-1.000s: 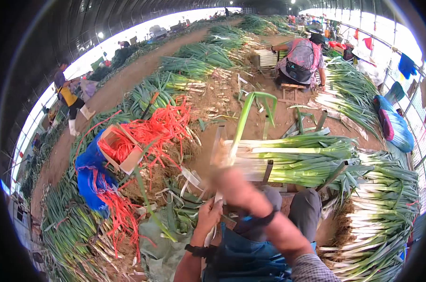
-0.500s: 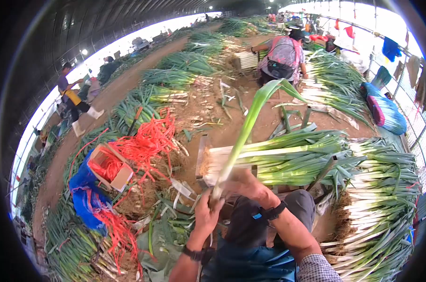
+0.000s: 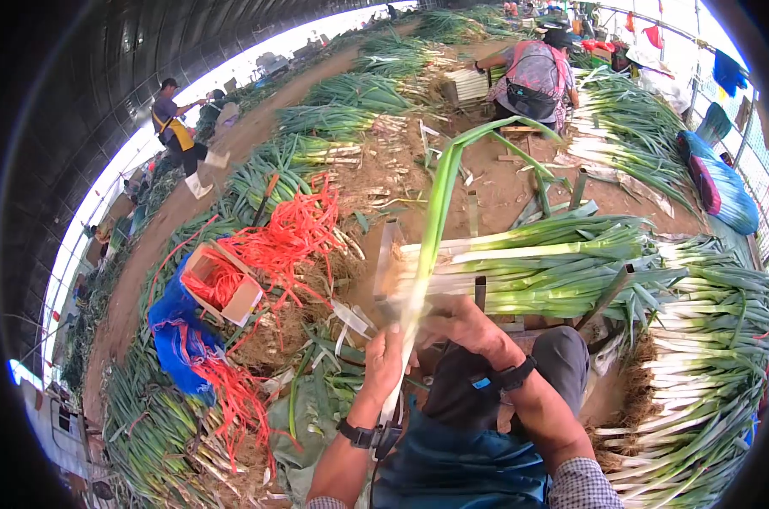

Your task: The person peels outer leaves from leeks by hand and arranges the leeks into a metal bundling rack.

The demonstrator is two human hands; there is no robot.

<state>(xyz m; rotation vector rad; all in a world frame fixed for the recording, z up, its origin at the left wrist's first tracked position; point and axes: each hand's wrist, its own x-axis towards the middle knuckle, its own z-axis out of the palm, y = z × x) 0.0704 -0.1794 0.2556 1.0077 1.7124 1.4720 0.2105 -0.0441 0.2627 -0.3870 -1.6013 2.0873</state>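
Note:
My left hand (image 3: 386, 360) is closed around the pale stalk of a long green onion (image 3: 436, 216). The onion stands nearly upright in front of me, its green top bent over to the right and its white lower end below my hand. Close to the same stalk, on its right side, is my right hand (image 3: 467, 328); its fingers are smeared by motion, so their grip is unclear. Just beyond my hands, a bundle of green onions (image 3: 537, 261) lies sideways in a metal-framed rack (image 3: 388, 254), roots to the left.
A large pile of green onions (image 3: 707, 339) lies at my right. On the left are red plastic strips (image 3: 282, 233), a cardboard box (image 3: 245, 297) and a blue sack (image 3: 176, 327). One person (image 3: 533, 81) crouches ahead; another person (image 3: 179, 127) walks at far left.
The view has shifted, so the surroundings appear farther right. The onion is more upright, and its white end now shows below my left hand. The person at left has moved along the path.

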